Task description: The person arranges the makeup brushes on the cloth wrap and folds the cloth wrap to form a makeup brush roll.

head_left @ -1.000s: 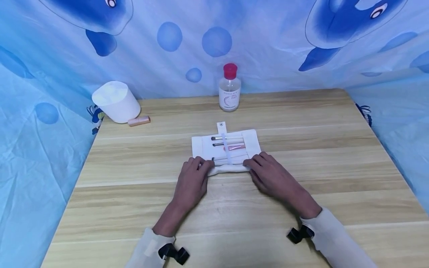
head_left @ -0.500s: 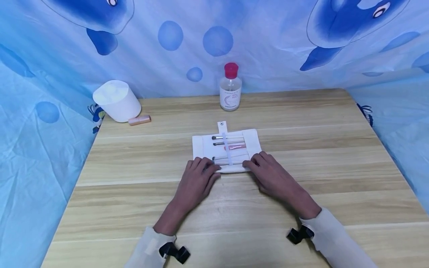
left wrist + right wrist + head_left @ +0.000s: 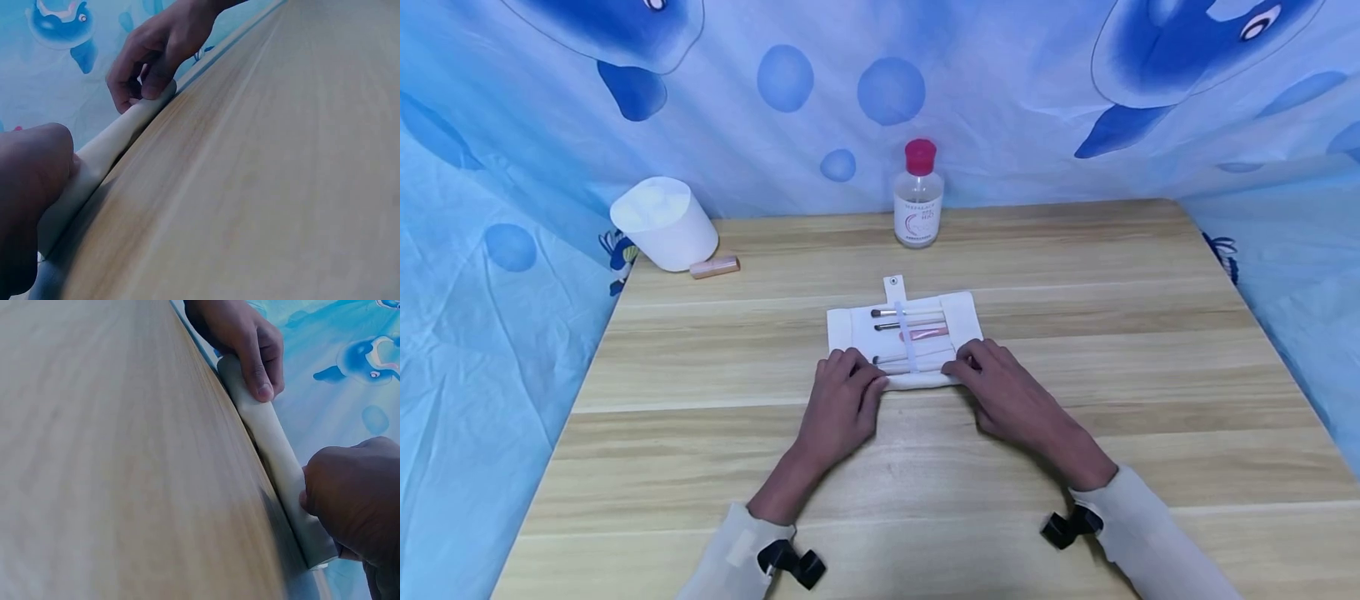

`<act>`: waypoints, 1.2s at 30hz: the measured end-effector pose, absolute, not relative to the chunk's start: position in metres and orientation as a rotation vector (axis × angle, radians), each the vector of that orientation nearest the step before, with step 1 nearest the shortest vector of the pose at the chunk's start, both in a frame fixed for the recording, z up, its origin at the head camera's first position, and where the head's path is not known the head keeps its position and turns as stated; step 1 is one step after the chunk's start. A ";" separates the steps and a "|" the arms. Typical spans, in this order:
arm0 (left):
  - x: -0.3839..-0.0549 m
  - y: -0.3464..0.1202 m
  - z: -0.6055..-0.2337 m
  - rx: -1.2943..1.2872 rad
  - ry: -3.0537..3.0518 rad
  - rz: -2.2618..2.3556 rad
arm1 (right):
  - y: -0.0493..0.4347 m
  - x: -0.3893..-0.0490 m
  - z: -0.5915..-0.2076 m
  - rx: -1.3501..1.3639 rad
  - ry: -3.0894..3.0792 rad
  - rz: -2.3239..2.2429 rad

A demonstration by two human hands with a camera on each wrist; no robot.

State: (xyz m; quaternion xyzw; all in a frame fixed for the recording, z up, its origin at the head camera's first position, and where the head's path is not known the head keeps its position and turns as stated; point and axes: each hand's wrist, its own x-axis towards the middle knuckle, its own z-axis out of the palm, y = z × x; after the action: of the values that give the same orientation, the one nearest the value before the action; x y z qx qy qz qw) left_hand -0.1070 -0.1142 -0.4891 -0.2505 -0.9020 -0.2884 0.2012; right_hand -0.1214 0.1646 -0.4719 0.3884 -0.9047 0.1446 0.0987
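Observation:
A white makeup brush roll [image 3: 861,327] lies partly unrolled on the table, its snap strap [image 3: 894,288] pointing away from me. Several makeup brushes [image 3: 891,359], one of them pink, sit under its translucent band. The near side forms a thick roll, plain in the right wrist view as a white cylinder [image 3: 275,447]. At its left end my left hand [image 3: 841,410] grips the rolled edge, thumb on the near side. My right hand [image 3: 1006,398] pinches the right end with fingers curled over it. Fingertips behind the roll are partly hidden.
A clear bottle [image 3: 917,208] with a red cap stands at the table's back edge. At the back left are a white paper roll [image 3: 666,225] and a rose-gold tube [image 3: 715,267]. A blue patterned curtain [image 3: 1000,92] hangs behind the wooden table [image 3: 925,517].
My left thumb and fingers shifted right along the rolled edge, then took a new hold nearer its left end. My right hand has stayed nearly still.

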 end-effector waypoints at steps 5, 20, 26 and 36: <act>-0.106 -0.113 -0.489 -0.597 -2.532 -0.927 | 0.165 -0.122 -0.472 1.154 -2.633 0.425; -0.108 -0.114 -0.489 -0.449 -2.542 -1.039 | 0.160 -0.119 -0.465 1.187 -2.596 0.343; -0.109 -0.116 -0.490 -0.523 -2.498 -0.880 | 0.157 -0.121 -0.469 1.189 -2.548 0.332; -0.106 -0.120 -0.484 -0.690 -2.628 -0.548 | 0.156 -0.122 -0.471 1.155 -2.525 0.298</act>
State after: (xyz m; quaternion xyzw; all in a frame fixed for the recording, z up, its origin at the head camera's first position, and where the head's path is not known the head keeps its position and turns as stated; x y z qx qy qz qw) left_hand -0.1062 -0.1204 -0.4836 -0.2447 -0.9319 -0.1943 0.1840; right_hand -0.1218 0.1565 -0.4708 0.4072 -0.8905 0.1051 0.1737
